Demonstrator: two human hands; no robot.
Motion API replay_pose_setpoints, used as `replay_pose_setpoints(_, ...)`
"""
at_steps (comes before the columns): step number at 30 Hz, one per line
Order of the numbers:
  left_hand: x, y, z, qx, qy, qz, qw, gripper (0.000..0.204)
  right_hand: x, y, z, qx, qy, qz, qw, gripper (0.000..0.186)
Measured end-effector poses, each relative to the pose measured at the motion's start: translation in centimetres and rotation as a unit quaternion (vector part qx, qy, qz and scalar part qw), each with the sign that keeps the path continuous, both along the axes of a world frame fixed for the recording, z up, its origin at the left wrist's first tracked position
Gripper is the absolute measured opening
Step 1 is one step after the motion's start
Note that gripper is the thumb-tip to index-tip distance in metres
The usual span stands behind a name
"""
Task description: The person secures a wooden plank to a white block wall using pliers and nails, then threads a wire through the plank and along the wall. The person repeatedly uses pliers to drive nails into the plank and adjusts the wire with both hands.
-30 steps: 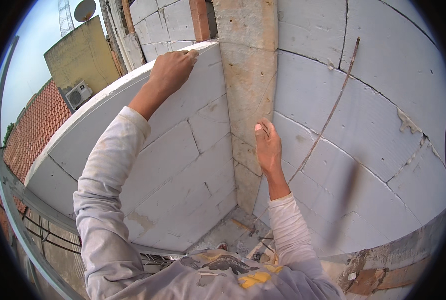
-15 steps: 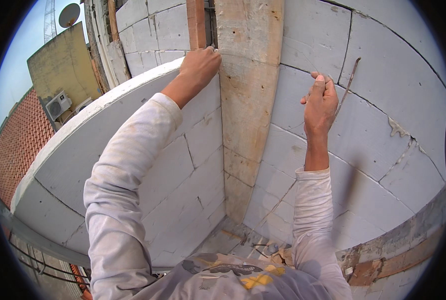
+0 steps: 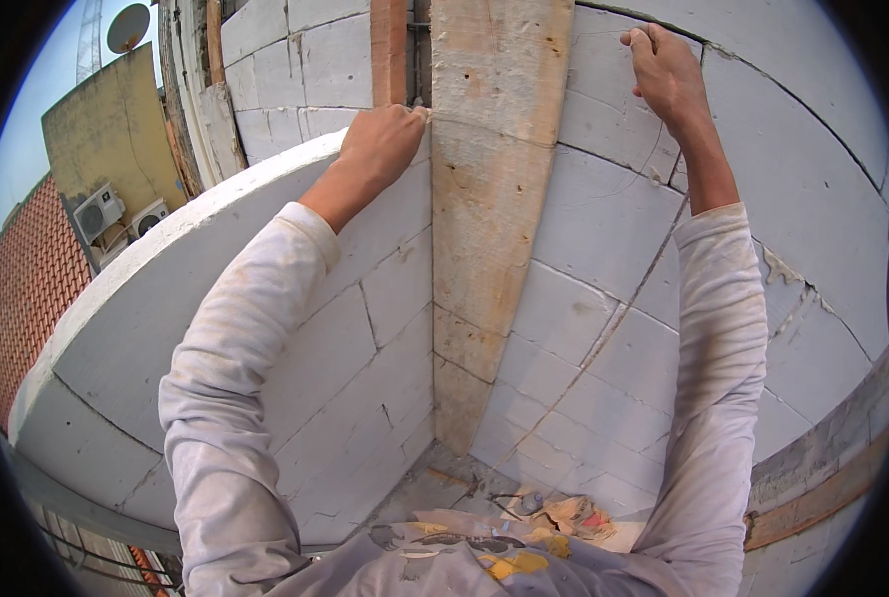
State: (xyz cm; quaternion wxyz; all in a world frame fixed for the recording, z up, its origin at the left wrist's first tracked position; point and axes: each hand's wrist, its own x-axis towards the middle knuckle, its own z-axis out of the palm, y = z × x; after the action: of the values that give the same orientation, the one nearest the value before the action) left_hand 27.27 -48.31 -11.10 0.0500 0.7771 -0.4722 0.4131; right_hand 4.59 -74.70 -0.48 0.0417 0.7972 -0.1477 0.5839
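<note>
My left hand (image 3: 380, 144) is closed at the top of the low block wall, its fingertips pinched at the gap between a reddish timber (image 3: 388, 55) and a wide, stained wooden board (image 3: 494, 129). What those fingers hold is too small to make out. Higher up on the right, my right hand (image 3: 668, 75) is raised in front of the pale block wall (image 3: 604, 209), fingers curled in a pinch. A thin strand (image 3: 657, 149), string or wire, hangs in a loose curve below that hand. It seems to come from the pinch, though the grip itself is partly hidden.
The low block wall (image 3: 335, 328) meets the board in a corner. A long, thin brownish rod (image 3: 614, 323) slants along the right wall. Crumpled scraps (image 3: 564, 517) lie at the corner's foot. Beyond the wall are a tiled roof (image 3: 41, 289), air-conditioner units (image 3: 99, 212) and a satellite dish (image 3: 128, 28).
My right hand has risen and moved to the right, away from the board. The left hand stays pinched at the gap. The view has shifted slightly.
</note>
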Motion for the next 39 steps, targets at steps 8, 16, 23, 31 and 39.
replay_pose_setpoints(8,-0.4,-0.1,1.0,0.015,0.034,0.003,0.999,0.011,-1.6,0.1,1.5,-0.048,0.105,-0.061,0.991,0.037)
replay_pose_setpoints(16,-0.1,-0.5,1.0,0.023,0.018,-0.019,0.999,0.013,-6.2,0.6,1.0,-0.207,0.153,-0.156,0.954,0.021)
replay_pose_setpoints(23,0.4,-1.0,0.8,0.046,0.011,0.022,0.999,0.021,-10.7,3.3,-5.9,-0.178,0.381,-0.218,0.881,0.01)
replay_pose_setpoints(31,-1.5,-0.8,1.0,0.065,-0.021,0.038,0.997,0.015,-8.7,2.5,-3.9,-0.253,0.218,-0.204,0.92,0.008)
replay_pose_setpoints(39,-0.2,-0.2,0.4,0.063,-0.031,0.04,0.997,0.016,-4.6,1.3,0.5,-0.226,0.133,-0.196,0.945,0.024)
